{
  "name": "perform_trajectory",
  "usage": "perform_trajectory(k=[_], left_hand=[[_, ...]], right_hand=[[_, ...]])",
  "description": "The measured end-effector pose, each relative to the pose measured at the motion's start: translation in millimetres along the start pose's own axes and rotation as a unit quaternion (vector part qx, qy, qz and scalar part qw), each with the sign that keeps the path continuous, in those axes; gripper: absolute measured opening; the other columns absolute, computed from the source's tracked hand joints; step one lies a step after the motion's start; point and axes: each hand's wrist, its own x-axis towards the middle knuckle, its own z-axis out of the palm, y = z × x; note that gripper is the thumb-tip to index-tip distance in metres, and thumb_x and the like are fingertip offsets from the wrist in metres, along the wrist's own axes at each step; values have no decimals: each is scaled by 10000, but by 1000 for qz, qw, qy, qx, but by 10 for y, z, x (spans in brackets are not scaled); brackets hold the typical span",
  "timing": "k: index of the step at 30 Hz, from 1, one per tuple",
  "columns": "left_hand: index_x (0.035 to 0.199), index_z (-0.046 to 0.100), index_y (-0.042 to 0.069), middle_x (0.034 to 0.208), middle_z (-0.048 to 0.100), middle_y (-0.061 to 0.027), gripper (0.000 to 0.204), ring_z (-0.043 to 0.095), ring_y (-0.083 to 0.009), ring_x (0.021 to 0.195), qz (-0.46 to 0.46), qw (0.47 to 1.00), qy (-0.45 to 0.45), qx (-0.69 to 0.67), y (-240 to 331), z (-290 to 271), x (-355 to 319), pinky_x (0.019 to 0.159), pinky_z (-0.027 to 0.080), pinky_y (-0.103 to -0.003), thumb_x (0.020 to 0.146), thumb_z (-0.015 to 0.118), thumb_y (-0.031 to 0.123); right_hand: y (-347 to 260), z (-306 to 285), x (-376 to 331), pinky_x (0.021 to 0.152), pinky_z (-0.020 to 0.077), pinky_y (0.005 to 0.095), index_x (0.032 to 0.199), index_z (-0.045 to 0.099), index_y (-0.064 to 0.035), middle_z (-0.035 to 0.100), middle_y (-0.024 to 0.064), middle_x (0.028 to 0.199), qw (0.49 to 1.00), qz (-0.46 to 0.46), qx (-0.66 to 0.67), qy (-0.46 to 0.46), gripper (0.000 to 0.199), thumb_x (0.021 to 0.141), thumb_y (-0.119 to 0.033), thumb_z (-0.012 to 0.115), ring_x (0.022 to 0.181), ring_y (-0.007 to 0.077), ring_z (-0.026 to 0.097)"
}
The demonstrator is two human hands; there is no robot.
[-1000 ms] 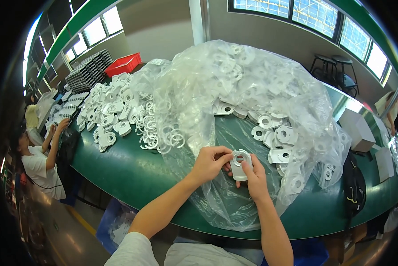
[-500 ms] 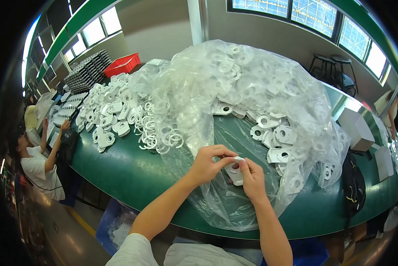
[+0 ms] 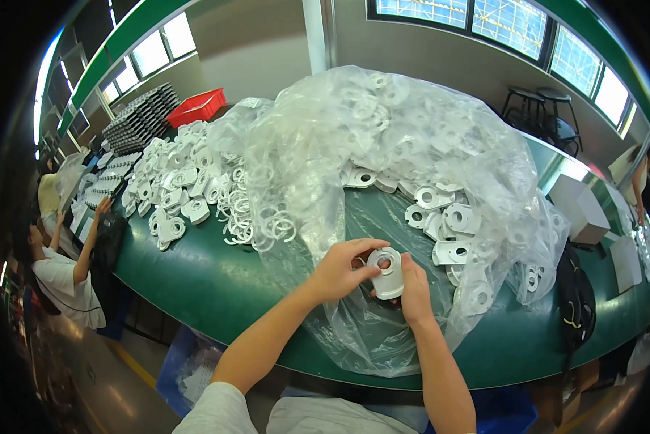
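Observation:
Between both hands, over the plastic film, is a white plastic housing [image 3: 389, 283] with a round opening at its upper end. My left hand [image 3: 342, 272] grips its left edge, thumb and fingers at the ring-shaped rim. Against its right side, my right hand [image 3: 415, 291] closes with the fingers partly hidden behind it. A large clear plastic bag [image 3: 303, 137] spreads around and beyond my hands, full of similar white parts. Several loose housings [image 3: 452, 217] lie at its mouth, right of my hands. White rings [image 3: 247, 215] are heaped left of the bag.
More white housings [image 3: 171, 195] are piled at the left on the green table [image 3: 187, 278]. Behind them stand a red bin [image 3: 197, 107] and stacked grey trays [image 3: 140, 119]. A black bag [image 3: 577, 300] and white boxes [image 3: 580, 207] sit at the right. A co-worker [image 3: 68, 275] works at far left.
The housing has been tilted so its round, ringed face now shows upward. My fingers have shifted from its top edge to its two sides.

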Motion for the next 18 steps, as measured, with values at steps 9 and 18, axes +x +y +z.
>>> perform_trajectory(k=[9, 18], left_hand=[[1182, 572, -2, 946, 649, -47, 311, 585, -76, 746, -78, 994, -36, -64, -65, -53, 33, 634, 489, -230, 873, 551, 32], [1281, 459, 29, 1043, 601, -82, 482, 595, -119, 901, -51, 983, -84, -152, -83, -27, 22, 786, 517, -271, 814, 539, -59]], right_hand=[[36, 34, 5, 580, 534, 270, 1052, 528, 43, 627, 115, 911, 997, -45, -54, -8, 315, 743, -3, 488, 682, 187, 653], [56, 52, 39, 613, 527, 270, 1058, 522, 36, 604, 99, 936, 994, -81, -77, 3, 298, 762, 8, 502, 730, 159, 623]])
